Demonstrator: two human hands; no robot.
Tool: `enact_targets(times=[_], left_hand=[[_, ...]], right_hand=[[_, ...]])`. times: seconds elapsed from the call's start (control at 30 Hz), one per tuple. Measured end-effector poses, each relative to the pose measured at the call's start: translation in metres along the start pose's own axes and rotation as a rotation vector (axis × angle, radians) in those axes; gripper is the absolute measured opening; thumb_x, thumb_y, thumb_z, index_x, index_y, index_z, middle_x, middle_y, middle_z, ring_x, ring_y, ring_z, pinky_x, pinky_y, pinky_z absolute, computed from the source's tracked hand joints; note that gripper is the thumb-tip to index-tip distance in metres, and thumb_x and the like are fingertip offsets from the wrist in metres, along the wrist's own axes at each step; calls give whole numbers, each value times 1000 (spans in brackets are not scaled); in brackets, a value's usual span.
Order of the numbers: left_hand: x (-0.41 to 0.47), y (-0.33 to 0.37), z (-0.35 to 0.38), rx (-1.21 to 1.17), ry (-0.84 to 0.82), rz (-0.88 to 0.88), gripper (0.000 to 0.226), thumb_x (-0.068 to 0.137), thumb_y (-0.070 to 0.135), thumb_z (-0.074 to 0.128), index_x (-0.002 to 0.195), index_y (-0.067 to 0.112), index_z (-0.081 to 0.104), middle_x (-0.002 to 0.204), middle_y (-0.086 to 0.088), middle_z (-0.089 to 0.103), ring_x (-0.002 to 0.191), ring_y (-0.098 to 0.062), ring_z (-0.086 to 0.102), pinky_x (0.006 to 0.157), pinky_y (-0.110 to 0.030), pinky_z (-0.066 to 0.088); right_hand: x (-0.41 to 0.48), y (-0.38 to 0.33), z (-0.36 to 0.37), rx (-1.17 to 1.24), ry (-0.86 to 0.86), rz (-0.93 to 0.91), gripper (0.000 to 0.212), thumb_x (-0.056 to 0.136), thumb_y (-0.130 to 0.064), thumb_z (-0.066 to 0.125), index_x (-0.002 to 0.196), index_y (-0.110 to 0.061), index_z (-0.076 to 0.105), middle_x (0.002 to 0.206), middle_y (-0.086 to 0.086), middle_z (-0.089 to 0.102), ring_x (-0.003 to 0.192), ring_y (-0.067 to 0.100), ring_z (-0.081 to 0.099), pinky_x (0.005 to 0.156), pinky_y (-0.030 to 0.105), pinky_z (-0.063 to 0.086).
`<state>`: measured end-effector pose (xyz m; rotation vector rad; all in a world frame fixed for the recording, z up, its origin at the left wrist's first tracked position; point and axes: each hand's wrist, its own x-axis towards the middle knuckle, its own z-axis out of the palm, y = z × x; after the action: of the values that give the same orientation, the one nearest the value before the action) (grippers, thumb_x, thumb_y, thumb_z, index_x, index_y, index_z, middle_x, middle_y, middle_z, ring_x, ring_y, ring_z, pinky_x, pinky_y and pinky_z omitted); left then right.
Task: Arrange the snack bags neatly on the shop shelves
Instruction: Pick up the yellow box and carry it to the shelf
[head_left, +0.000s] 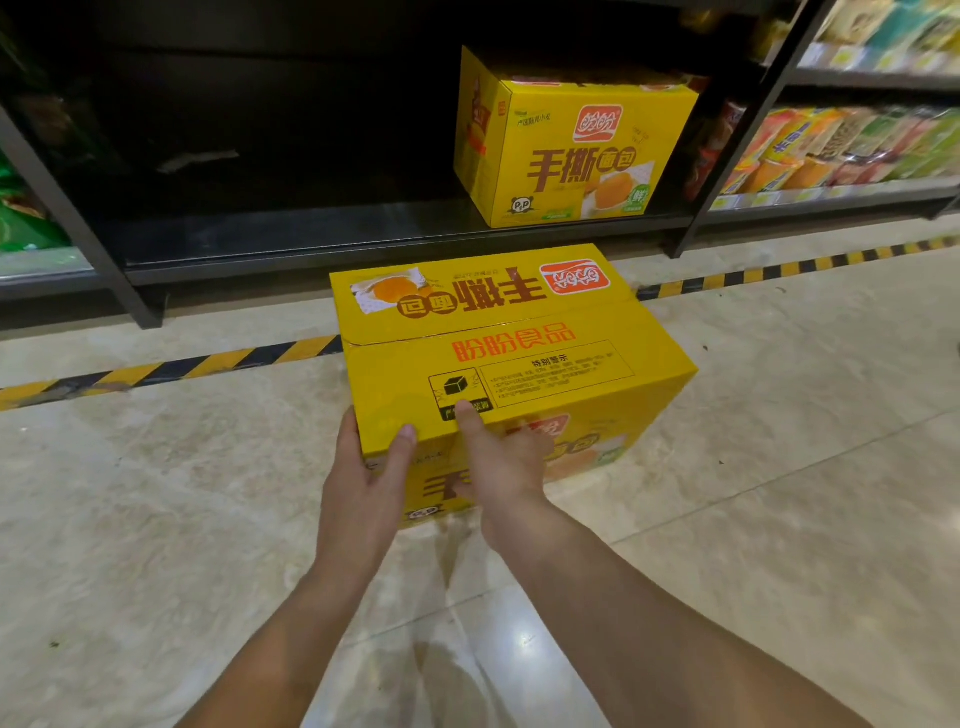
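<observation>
A yellow cardboard box (498, 338) with red and brown print sits in front of the dark shelf unit, its near edge in my hands. My left hand (371, 473) grips the box's near left corner, thumb on top and fingers round the side. My right hand (501, 467) holds the near face, thumb pressed on the top edge. Whether the box rests on the floor or is lifted is unclear. A second, matching yellow box (566, 150) stands on the bottom shelf (311, 234), at its right end.
The bottom shelf is dark and bare left of the second box. Snack bags (841, 145) fill the shelves at the right; green bags (21, 218) show at the far left. A yellow-black hazard stripe (182, 364) runs along the tiled floor.
</observation>
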<state>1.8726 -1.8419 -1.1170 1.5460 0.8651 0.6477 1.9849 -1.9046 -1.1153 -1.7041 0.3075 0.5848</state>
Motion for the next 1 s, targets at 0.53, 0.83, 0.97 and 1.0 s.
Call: enact_targets(times=[0.53,0.83,0.97,1.0], left_hand=[[52,2,-39,-22,110,-106,32,110,34,52,139,47,52,108,25,64,99,-1,61,86,-37,44],[56,10,-39,-241,59,-277,37,96,43,74,130,39,59,110,13,70,105,-15,66,82,-38,53],[65,11,-47,-282,86,-252,27,98,36,74,124,38,67,108,11,75,99,-9,69,72,-30,50],[67,11,-51,-287,93,-246,24,98,35,74,122,39,68,106,12,75,98,-8,69,71,-29,50]], right_hand=[[49,-42,-148,-11,84,-59,79,82,-52,85,143,-20,46,139,5,60,122,31,60,91,59,56],[54,-39,-136,78,101,-149,66,83,-40,88,134,-18,54,127,3,68,110,22,68,88,53,57],[49,-42,-125,75,110,-188,61,84,-39,87,131,-16,56,122,3,69,107,23,70,86,52,59],[47,-44,-119,73,113,-203,60,84,-38,87,130,-15,55,119,2,68,105,20,69,83,50,59]])
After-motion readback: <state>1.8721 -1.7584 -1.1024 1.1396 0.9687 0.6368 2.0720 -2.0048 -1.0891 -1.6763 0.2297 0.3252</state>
